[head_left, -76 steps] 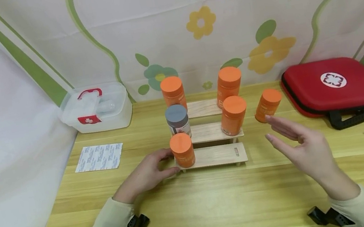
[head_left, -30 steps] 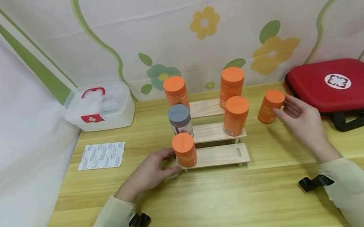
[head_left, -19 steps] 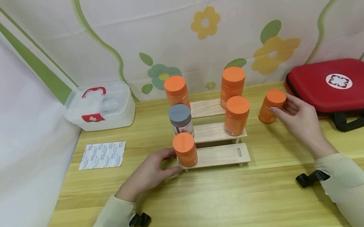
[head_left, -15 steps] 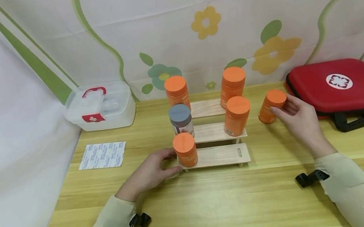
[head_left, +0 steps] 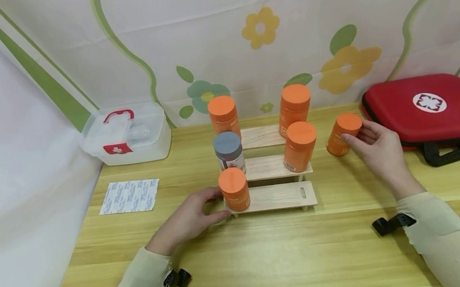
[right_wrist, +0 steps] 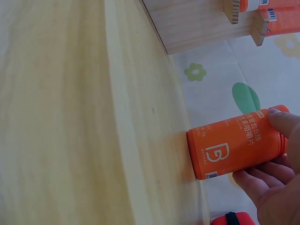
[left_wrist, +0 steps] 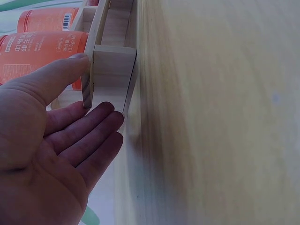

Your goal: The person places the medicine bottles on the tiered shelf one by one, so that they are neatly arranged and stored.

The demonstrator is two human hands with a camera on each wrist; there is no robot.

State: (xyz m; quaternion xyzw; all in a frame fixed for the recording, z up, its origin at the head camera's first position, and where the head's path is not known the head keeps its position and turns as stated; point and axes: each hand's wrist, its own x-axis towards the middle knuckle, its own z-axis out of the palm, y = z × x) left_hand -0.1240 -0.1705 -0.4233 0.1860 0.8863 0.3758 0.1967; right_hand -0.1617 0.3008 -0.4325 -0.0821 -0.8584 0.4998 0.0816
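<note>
My right hand [head_left: 379, 149] grips a small orange vitamin bottle [head_left: 341, 139] from its right side, thumb in front. In the right wrist view the bottle [right_wrist: 239, 143] shows white lettering, its base at the table surface. My left hand [head_left: 190, 218] is at the left end of a three-step wooden rack [head_left: 280, 196]. Seen from the left wrist, its thumb touches the end of the step, and the other fingers extend fairly straight beside the end panel [left_wrist: 112, 70]. Beside this hand, an orange bottle [head_left: 235, 191] stands on the lowest step.
On the middle step stand a grey-lidded jar [head_left: 229, 151] and an orange bottle [head_left: 300, 147]. The top step bears two orange bottles [head_left: 294, 108]. A red first-aid case [head_left: 429, 107] lies right, a clear box [head_left: 128, 135] back left, and a white printed packet [head_left: 129, 197] left.
My right hand has moved from in front of the small orange bottle to its right side and taken hold of it. My left hand stays at the rack's end.
</note>
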